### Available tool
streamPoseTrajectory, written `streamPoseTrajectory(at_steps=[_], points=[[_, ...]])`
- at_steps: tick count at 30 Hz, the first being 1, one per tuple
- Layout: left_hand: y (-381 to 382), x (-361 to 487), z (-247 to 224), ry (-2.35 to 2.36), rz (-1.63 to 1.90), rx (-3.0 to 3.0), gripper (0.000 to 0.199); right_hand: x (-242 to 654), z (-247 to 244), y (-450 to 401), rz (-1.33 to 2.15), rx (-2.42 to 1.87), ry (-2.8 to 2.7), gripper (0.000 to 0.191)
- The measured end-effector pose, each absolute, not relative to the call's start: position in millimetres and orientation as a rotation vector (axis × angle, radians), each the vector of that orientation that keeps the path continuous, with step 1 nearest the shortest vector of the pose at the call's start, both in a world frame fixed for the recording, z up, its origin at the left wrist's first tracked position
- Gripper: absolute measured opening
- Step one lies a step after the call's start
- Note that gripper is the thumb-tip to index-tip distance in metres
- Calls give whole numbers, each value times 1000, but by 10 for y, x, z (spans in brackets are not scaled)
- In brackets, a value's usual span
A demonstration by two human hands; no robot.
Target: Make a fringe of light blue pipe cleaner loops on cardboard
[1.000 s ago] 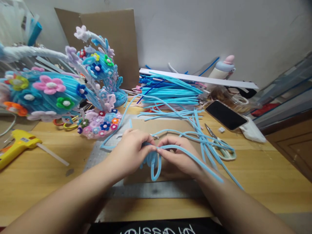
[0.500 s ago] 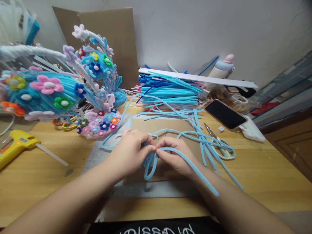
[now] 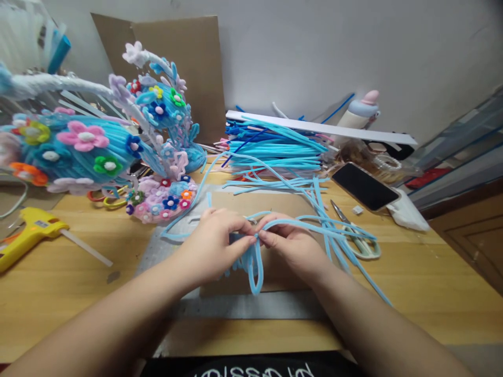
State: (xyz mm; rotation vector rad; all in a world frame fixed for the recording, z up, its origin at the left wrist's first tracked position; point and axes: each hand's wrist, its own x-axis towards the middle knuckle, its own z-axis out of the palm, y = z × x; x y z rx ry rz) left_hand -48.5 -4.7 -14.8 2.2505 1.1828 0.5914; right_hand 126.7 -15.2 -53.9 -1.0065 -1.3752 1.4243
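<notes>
My left hand point(image 3: 220, 241) pinches a bunch of looped light blue fuzzy stems point(image 3: 247, 259), partly hidden behind its fingers. Close beside it, my right hand point(image 3: 288, 238) has thumb and finger closed on a light blue stem point(image 3: 310, 225) that runs out to the right over the hand. One narrow loop point(image 3: 257, 283) hangs down between the hands. Below them lies a brown cardboard sheet point(image 3: 283, 272) on a grey mat point(image 3: 255, 309). More light blue stems point(image 3: 338, 243) lie loose to the right.
A bundle of blue stems point(image 3: 275, 149) lies at the back. Scissors point(image 3: 357, 241) and a phone point(image 3: 365, 186) are on the right. On the left are a yellow glue gun point(image 3: 33, 230), a flower-covered blue ornament point(image 3: 86, 146) and a round flowered base point(image 3: 161, 201).
Both hands have shifted slightly right. The free stem end that crossed my right forearm now points right, and the hanging loop has moved right and grown narrower.
</notes>
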Motion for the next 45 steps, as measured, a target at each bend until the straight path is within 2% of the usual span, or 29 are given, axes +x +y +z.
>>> streamPoseTrajectory(at_steps=[5, 8, 13, 15, 17, 20, 22, 24, 27, 31, 35, 40, 45], points=[[-45, -502, -122, 1147, 585, 2192, 12, 1263, -549, -165, 1457, -968, -1315, 13], [-54, -514, -120, 1164, 537, 2164, 17, 1293, -508, -165, 1468, -997, -1401, 18], [-69, -515, -109, 1157, 513, 2293, 14, 1350, -430, -164, 1151, -995, -1700, 11], [-78, -510, -117, 1102, 505, 2366, 12, 1348, -436, -164, 1169, -1010, -1668, 10], [-90, -503, -136, 1040, 508, 2452, 12, 1327, -464, -159, 1309, -1025, -1498, 15], [-105, -493, -170, 1021, 525, 2554, 12, 1287, -518, -144, 1481, -1040, -1250, 32], [-109, -486, -183, 1037, 526, 2590, 13, 1271, -545, -132, 1515, -1068, -1186, 41], [-106, -481, -185, 1050, 521, 2611, 13, 1269, -560, -119, 1489, -1147, -1177, 41], [-97, -479, -180, 1091, 526, 2624, 13, 1282, -553, -104, 1380, -1331, -1336, 34], [-82, -492, -191, 1169, 559, 2613, 14, 1298, -503, -121, 1122, -1346, -1697, 37], [-61, -518, -215, 1225, 577, 2577, 13, 1333, -502, -170, 812, -1199, -1979, 9], [-39, -533, -218, 1223, 534, 2544, 13, 1401, -570, -169, 449, -1026, -2145, 25], [-51, -520, -209, 1174, 496, 2634, 12, 1411, -548, -158, 343, -1088, -2222, 23]])
